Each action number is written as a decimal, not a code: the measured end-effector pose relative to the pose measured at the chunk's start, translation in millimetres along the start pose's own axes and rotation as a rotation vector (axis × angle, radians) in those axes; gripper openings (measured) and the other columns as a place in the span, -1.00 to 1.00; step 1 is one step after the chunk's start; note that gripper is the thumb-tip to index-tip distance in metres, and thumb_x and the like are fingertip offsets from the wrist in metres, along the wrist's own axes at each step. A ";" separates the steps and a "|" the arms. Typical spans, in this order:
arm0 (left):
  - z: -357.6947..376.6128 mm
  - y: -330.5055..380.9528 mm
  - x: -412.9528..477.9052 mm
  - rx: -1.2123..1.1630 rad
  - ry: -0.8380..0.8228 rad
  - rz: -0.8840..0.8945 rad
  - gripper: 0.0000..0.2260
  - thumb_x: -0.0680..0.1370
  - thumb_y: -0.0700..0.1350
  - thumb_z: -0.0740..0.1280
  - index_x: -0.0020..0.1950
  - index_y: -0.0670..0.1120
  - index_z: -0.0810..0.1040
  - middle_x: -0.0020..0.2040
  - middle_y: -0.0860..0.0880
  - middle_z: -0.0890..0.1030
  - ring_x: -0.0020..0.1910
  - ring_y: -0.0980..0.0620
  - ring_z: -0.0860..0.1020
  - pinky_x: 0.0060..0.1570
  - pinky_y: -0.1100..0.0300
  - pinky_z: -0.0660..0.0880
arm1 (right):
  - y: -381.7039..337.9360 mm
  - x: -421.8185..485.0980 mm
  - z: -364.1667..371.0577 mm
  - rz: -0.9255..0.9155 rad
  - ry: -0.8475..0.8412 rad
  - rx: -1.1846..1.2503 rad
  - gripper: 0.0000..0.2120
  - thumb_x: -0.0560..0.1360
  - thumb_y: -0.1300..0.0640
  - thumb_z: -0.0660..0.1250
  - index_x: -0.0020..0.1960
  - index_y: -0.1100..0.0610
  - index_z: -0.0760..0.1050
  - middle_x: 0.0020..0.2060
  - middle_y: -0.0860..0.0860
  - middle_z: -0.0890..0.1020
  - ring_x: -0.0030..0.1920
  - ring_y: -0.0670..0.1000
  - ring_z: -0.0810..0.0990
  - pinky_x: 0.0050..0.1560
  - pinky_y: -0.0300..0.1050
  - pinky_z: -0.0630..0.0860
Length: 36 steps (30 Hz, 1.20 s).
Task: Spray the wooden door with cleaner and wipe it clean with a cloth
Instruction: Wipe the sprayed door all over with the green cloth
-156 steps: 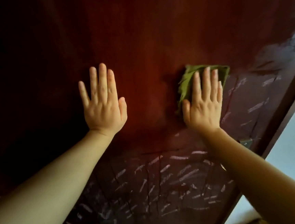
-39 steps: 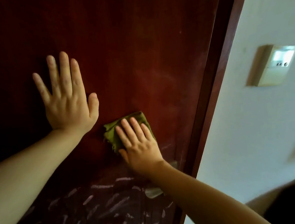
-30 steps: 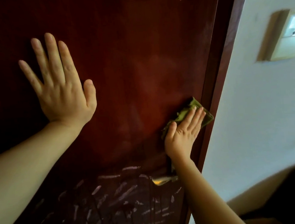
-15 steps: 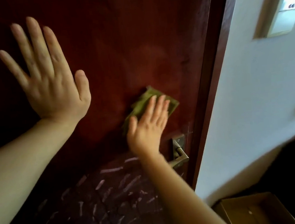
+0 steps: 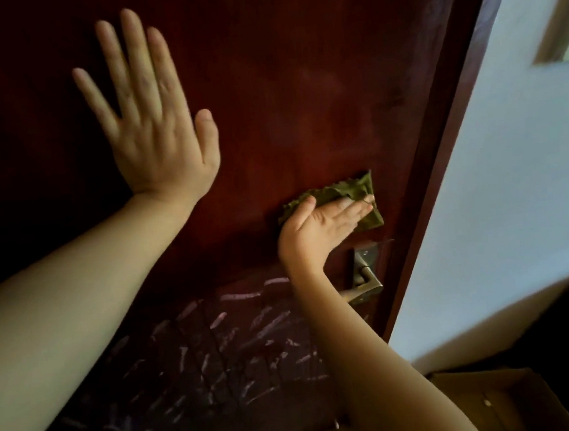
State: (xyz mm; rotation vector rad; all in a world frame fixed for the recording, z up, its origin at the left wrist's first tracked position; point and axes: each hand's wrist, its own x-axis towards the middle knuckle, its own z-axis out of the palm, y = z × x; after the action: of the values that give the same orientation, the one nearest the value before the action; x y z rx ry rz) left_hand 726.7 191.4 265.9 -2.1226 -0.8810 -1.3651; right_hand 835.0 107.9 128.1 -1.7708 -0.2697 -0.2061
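Pressing the cloth (image 5: pixel 360 188) flat under close-set fingers (image 5: pixel 348 211), the right hand (image 5: pixel 315 229) worked just above the handle (image 5: pixel 362 277); the left hand (image 5: pixel 155 130) lay spread on the door (image 5: pixel 298 76).

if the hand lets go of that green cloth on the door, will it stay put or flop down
Probably flops and falls: the crumpled green cloth bunches into folds under the right hand, so it looks limp and light. Only that flat palm seems to pin it to the upright dark red wooden door; it likely slides easily when pushed.
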 end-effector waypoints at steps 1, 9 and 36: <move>-0.8 -0.9 0.8 -0.008 0.001 0.009 -0.37 0.63 0.08 -0.02 0.61 -0.23 -0.01 0.61 -0.26 0.06 0.59 -0.29 0.03 0.49 -0.36 -0.03 | -4.3 -14.2 9.0 -0.089 -0.018 -0.031 -0.23 0.57 -0.09 -0.07 0.54 0.41 -0.23 0.53 0.22 -0.36 0.54 0.13 -0.41 0.51 0.01 -0.39; -5.9 -62.5 -48.8 -0.142 -0.007 0.054 -0.30 0.54 -0.04 0.25 0.58 -0.29 0.07 0.58 -0.32 0.12 0.57 -0.33 0.06 0.52 -0.29 -0.02 | 7.5 -84.5 62.2 -0.350 -0.053 -0.270 -0.31 0.59 -0.06 0.00 0.39 0.56 0.18 0.52 0.34 -0.24 0.55 0.29 -0.29 0.53 0.19 -0.26; 8.1 -201.0 -86.0 0.047 0.022 -0.009 -0.34 0.54 0.02 0.25 0.58 -0.20 0.17 0.57 -0.21 0.24 0.55 -0.26 0.20 0.48 -0.26 0.05 | -9.9 -156.3 116.5 -0.955 0.037 -0.547 -0.23 0.56 -0.15 0.19 0.57 0.21 -0.05 0.54 0.29 0.09 0.54 0.31 0.02 0.52 0.19 -0.02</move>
State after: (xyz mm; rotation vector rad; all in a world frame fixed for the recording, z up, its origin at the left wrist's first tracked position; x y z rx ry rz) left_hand 559.9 312.1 191.9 -2.0666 -0.9060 -1.3564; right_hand 681.8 212.9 68.1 -2.0349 -1.1077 -1.0721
